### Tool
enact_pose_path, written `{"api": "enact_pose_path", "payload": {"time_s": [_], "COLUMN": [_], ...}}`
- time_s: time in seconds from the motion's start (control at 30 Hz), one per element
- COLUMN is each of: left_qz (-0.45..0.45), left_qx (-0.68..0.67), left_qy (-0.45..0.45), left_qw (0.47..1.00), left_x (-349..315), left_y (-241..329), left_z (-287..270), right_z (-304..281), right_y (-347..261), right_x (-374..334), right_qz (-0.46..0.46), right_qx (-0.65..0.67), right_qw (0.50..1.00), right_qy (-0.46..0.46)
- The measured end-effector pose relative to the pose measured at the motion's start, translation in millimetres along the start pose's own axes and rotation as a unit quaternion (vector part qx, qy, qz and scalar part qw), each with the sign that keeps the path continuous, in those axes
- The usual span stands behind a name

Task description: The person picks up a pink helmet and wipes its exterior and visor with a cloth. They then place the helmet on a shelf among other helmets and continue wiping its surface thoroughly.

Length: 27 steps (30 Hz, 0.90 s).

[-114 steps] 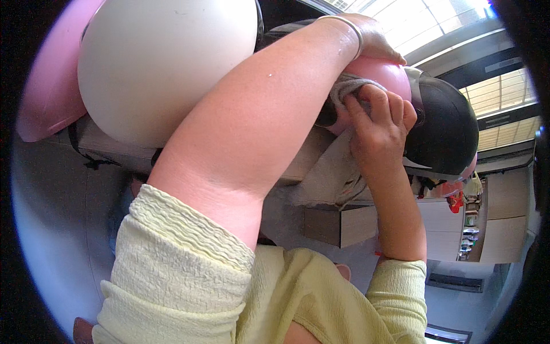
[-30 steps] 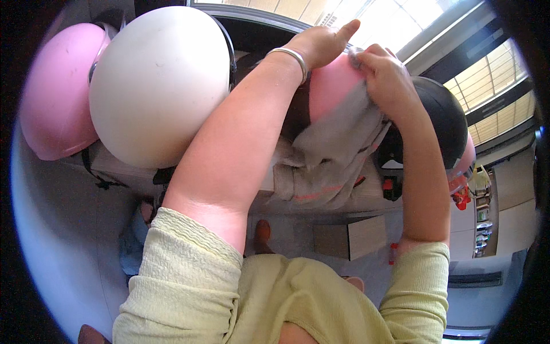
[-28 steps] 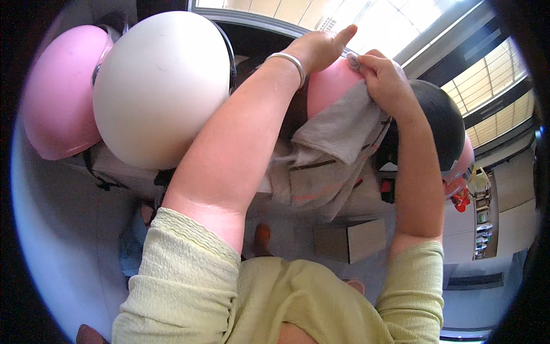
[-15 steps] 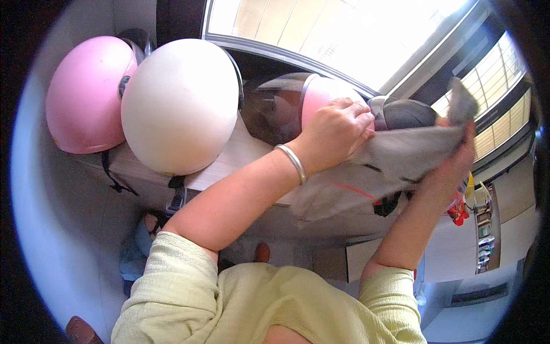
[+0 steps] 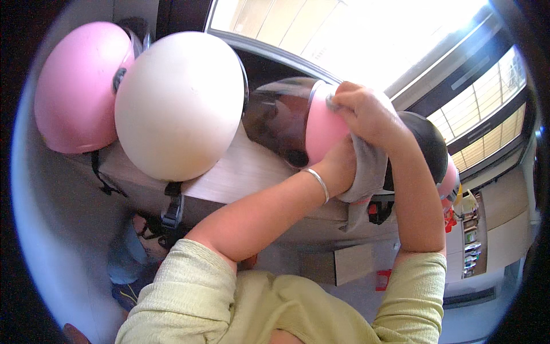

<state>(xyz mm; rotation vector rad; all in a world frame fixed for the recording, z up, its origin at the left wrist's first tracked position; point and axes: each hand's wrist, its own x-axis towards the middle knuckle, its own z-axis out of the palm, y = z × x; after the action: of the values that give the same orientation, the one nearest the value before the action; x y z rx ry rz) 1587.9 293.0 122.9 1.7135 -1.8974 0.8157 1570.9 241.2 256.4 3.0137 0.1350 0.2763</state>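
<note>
A pink helmet [image 5: 325, 129] with a dark clear visor [image 5: 278, 117] sits on the ledge right of centre. Over its top, my right hand [image 5: 369, 114] is closed, with a bit of grey cloth at the fingertips. Just below and in front is my left hand [image 5: 342, 165], a silver bangle at its wrist. The grey cloth [image 5: 369, 172] is bunched against it and hangs down, hiding its fingers along with my right hand. To the left stand a large white helmet [image 5: 180, 106] and another pink helmet [image 5: 80, 86], chin straps dangling.
A black helmet [image 5: 427, 146] stands right of my right forearm, with more pink behind it. The pale wooden ledge [image 5: 220, 172] runs beneath the helmets, below a bright window [image 5: 344, 40]. An open cardboard box [image 5: 352, 264] and a red object [image 5: 382, 280] are lower down.
My right hand has swung left from the far right to the pink helmet's top. The grey cloth, spread wide before, is now bunched. My left hand has dropped lower, and the black helmet shows more.
</note>
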Motion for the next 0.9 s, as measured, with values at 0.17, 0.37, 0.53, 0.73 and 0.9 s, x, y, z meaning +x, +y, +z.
{"api": "enact_pose_path", "payload": {"time_s": [0.17, 0.37, 0.53, 0.73, 0.9], "left_qz": [-0.009, -0.001, -0.007, -0.035, 0.002], "left_qx": [0.018, 0.049, 0.047, 0.041, -0.035], "left_qy": [0.103, 0.034, 0.047, 0.112, 0.103], "left_qw": [0.994, 0.998, 0.998, 0.992, 0.994], "left_x": [-1, 1, 1, 5, 1], "left_y": [0, 2, 2, 5, -5], "left_z": [4, 5, 15, 24, 13], "right_z": [19, 12, 9, 9, 11], "right_y": [22, 28, 13, 17, 28], "right_x": [10, 6, -1, 2, 15], "right_qz": [0.069, 0.073, -0.001, 0.016, 0.067], "right_qx": [-0.011, 0.041, -0.001, -0.045, 0.002], "right_qw": [0.996, 0.995, 0.999, 0.998, 0.996], "right_qy": [0.052, 0.051, 0.047, 0.046, 0.060]}}
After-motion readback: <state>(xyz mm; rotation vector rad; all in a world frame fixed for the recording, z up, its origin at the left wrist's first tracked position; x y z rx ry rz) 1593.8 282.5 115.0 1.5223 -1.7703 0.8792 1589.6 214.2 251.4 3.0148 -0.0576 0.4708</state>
